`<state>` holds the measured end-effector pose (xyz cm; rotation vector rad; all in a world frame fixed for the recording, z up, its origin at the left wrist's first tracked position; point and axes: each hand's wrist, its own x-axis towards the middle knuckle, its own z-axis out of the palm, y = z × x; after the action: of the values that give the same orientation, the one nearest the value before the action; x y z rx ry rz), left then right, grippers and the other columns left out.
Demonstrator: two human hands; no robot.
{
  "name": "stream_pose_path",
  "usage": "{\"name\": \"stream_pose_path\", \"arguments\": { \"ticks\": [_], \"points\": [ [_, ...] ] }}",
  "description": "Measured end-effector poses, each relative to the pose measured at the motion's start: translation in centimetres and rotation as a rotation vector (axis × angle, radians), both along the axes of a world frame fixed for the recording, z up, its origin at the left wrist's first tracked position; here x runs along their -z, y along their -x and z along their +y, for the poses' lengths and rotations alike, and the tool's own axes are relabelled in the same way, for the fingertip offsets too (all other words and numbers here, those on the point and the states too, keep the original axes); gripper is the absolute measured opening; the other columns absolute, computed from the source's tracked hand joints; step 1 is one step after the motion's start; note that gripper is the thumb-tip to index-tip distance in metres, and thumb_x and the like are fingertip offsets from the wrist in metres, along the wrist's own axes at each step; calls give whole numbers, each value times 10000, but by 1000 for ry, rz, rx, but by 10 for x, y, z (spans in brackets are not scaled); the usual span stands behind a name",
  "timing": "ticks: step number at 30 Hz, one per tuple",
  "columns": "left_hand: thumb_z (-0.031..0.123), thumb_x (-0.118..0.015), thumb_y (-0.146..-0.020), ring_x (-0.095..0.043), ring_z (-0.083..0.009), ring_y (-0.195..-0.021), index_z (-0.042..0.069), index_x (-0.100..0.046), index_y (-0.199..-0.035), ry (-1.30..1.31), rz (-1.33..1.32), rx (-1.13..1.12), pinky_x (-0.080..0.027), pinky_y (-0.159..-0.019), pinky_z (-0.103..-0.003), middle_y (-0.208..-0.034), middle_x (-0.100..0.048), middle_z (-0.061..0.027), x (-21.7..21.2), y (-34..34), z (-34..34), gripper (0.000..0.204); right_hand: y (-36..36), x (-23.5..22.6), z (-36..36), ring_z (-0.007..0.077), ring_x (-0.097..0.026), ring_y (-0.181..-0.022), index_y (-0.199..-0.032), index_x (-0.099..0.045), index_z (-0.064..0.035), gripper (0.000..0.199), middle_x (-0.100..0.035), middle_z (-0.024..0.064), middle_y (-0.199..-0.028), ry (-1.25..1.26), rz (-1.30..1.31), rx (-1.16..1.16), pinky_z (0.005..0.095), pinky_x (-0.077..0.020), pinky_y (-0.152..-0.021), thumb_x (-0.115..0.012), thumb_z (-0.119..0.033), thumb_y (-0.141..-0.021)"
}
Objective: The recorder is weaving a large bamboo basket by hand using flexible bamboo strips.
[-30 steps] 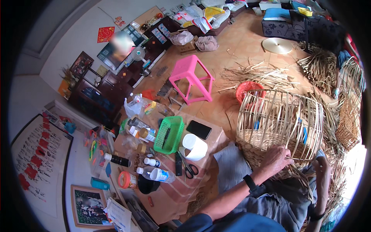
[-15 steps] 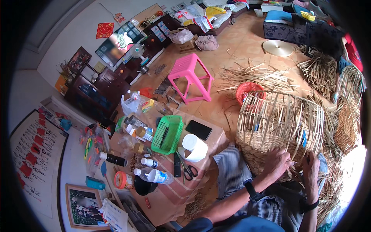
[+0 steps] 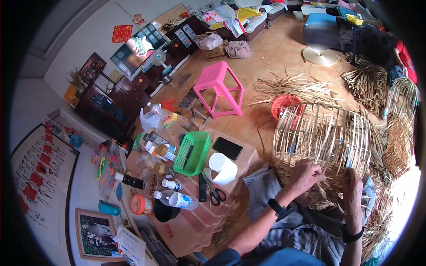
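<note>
A half-woven straw basket (image 3: 318, 128) lies tilted across my lap, its bare pale ribs rising away from me and its braided wall nearest my body. At the woven edge my left hand (image 3: 306, 178) is closed in a pinch on a thin straw strip; the strip's ends are lost among the weave. To its right, my right hand (image 3: 352, 188) also has its fingers pressed together against the basket's edge. What lies between those fingers is hidden. A striped grey cloth (image 3: 267, 195) covers my lap beneath the basket.
Left of me, a table (image 3: 208, 226) carries a green plastic basket (image 3: 192, 153), phone (image 3: 227, 148), scissors (image 3: 217, 196), paper roll (image 3: 222, 168) and several bottles. Beyond stand a pink stool (image 3: 219, 86) and red basket (image 3: 284, 105). Loose straw (image 3: 293, 88) covers floor ahead and right.
The basket has tipped, showing its braided wall differently. My left hand has shifted slightly left and up, and my right hand slightly left; the gap between them has widened.
</note>
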<state>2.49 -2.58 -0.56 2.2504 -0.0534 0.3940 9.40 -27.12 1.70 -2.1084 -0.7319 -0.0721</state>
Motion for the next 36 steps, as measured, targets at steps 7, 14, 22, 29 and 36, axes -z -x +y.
{"name": "stream_pose_path", "arguments": {
  "ticks": [7, 14, 22, 29, 36],
  "points": [
    [266, -754, -1067, -715, -194, -966, 58, -787, -1190, 354, 164, 17, -563, -904, -363, -1061, -768, -66, 5, 2, 12, 244, 21, 9, -83, 351, -690, -747, -1039, -712, -20, 72, -698, 179, -884, 70, 101, 93, 439, -529, -672, -737, -45, -976],
    [138, -647, -1099, -700, -192, -1224, 29, -763, -1326, 385, 214, -64, -526, -1102, -350, -1314, -772, -84, 5, 16, 17, 277, 34, 89, -310, 489, -714, -844, -1008, -713, -48, 195, -723, 255, -886, 607, -31, 662, 586, -545, -708, -702, -242, -1035],
    [272, -611, -1163, -594, -98, -1041, 10, -684, -1376, 441, 194, -17, -437, -1014, -268, -1052, -672, 1, 5, 13, 37, 346, 185, 258, -431, 200, -716, -697, -1054, -766, 35, 230, -747, 136, -815, 465, 703, 722, 403, -584, -643, -748, -180, -976],
    [295, -621, -1161, -581, -110, -1037, 2, -684, -1353, 424, 232, -60, -437, -1012, -281, -1058, -664, -14, 4, 14, 44, 355, 262, 345, -374, 353, -794, -792, -1097, -751, 55, 305, -784, 253, -940, 307, 1113, 740, 471, -636, -709, -764, -192, -919],
    [285, -612, -1163, -587, -131, -1063, -5, -683, -1327, 334, 221, -109, -439, -1044, -311, -1062, -669, -30, -4, 15, 43, 341, 220, 374, -342, 523, -714, -1063, -1080, -730, 27, 243, -743, 344, -1054, 457, 830, 679, 587, -581, -946, -643, -158, -950]
  ]
}}
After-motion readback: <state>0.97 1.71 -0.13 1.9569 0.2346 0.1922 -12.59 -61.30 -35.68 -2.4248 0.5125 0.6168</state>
